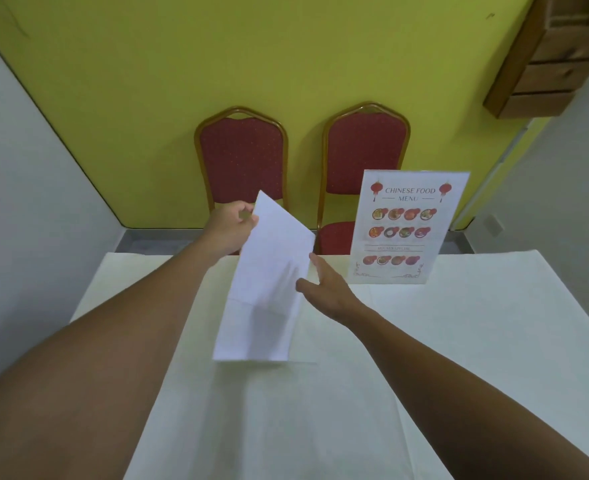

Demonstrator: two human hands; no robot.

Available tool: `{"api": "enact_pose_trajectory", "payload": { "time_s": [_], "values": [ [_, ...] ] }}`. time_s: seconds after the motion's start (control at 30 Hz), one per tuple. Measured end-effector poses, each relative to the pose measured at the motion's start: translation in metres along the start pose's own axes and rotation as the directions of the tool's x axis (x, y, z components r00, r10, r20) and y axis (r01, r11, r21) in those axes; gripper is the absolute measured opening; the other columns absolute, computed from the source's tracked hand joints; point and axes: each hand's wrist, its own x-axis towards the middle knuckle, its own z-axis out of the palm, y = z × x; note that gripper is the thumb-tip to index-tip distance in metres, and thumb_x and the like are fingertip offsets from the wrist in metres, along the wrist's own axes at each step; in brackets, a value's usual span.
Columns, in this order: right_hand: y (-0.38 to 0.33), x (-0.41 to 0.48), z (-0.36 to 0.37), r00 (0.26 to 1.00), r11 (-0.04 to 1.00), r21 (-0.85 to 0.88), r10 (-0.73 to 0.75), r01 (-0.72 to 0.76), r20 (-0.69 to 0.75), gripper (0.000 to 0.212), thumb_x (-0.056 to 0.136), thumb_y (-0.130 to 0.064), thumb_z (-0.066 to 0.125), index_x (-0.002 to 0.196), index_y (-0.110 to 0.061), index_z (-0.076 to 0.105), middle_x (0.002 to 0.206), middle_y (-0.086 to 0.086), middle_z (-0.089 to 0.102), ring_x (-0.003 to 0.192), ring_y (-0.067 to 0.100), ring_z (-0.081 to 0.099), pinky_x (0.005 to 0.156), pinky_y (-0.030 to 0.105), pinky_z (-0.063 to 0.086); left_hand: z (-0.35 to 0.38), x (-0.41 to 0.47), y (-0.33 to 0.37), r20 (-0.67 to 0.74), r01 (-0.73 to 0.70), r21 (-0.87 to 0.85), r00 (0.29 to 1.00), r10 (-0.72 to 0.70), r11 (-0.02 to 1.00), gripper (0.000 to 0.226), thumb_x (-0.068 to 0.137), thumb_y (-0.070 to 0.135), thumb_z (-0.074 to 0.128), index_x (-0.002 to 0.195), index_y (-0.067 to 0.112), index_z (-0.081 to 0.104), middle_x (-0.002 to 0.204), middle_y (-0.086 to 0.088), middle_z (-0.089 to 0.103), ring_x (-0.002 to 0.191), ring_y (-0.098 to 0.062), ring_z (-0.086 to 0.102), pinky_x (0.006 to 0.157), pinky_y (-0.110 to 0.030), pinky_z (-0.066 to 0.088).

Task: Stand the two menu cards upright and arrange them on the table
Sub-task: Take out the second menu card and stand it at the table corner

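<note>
Menu card (265, 289), blank back showing, stands tilted mid-table on the white cloth (459, 341), its top corner pinched by the left hand (232, 225) while the right hand (324, 287) rests open against its right edge. Right of it, beyond the right hand, a second card (403, 226) stands upright at the far edge, printed face showing. Two red chairs (242, 157) sit behind.
</note>
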Motion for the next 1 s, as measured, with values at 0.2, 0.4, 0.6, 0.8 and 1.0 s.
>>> {"api": "enact_pose_trajectory", "payload": {
  "time_s": [0.2,0.4,0.6,0.8,1.0],
  "values": [
    [-0.043,0.011,0.013,0.968,0.975,-0.189,-0.067,0.114,0.243,0.118,0.074,-0.075,0.059,0.159,-0.025,-0.005,0.168,-0.002,0.0,0.152,0.018,0.014,0.117,0.04,0.023,-0.018,0.001,0.043,-0.096,-0.014,-0.103,0.995,0.004,0.995,0.028,0.095,0.012,0.051,0.122,0.014,0.059,0.081,-0.003,0.07,0.061,-0.014,0.069,0.045,-0.024,0.053],
    [-0.064,0.018,0.024,0.99,0.963,-0.229,-0.143,0.139,-0.002,0.076,0.083,-0.008,0.043,0.153,-0.015,0.016,0.133,0.016,0.051,0.119,0.034,0.051,0.094,0.046,0.047,-0.022,0.0,0.066,-0.138,-0.048,-0.151,0.99,0.027,0.987,0.037,0.097,0.021,0.056,0.133,0.016,0.054,0.098,-0.006,0.072,0.07,-0.019,0.076,0.067,-0.04,0.064],
    [-0.07,0.015,0.016,0.958,0.98,0.087,-0.153,0.179,-0.242,0.057,0.086,0.005,0.046,0.137,-0.019,0.047,0.123,0.004,0.064,0.108,0.028,0.063,0.082,0.047,0.059,-0.026,-0.005,0.04,-0.075,0.004,-0.161,0.997,-0.016,0.987,0.039,0.099,0.028,0.044,0.136,0.024,0.054,0.127,-0.002,0.066,0.097,-0.016,0.072,0.087,-0.042,0.059],
    [-0.069,0.016,0.001,0.911,0.925,0.229,-0.211,0.303,-0.355,0.052,0.087,0.003,0.051,0.136,-0.017,0.05,0.114,-0.009,0.062,0.102,0.012,0.061,0.067,0.019,0.058,-0.011,-0.02,-0.013,0.035,0.301,-0.124,0.954,-0.299,0.945,0.066,0.092,0.022,0.054,0.155,0.019,0.032,0.152,-0.004,0.047,0.136,-0.029,0.047,0.105,-0.044,0.043],
    [-0.049,0.035,-0.006,0.864,0.9,0.275,-0.18,0.338,-0.471,0.047,0.084,-0.01,0.058,0.129,-0.024,0.056,0.115,-0.008,0.071,0.108,0.01,0.067,0.078,0.04,0.062,0.0,-0.011,-0.018,0.039,0.275,-0.305,0.96,-0.276,0.912,0.03,0.091,0.003,0.05,0.105,0.027,0.06,0.109,0.004,0.07,0.101,-0.019,0.065,0.085,-0.04,0.055]
  ]
}}
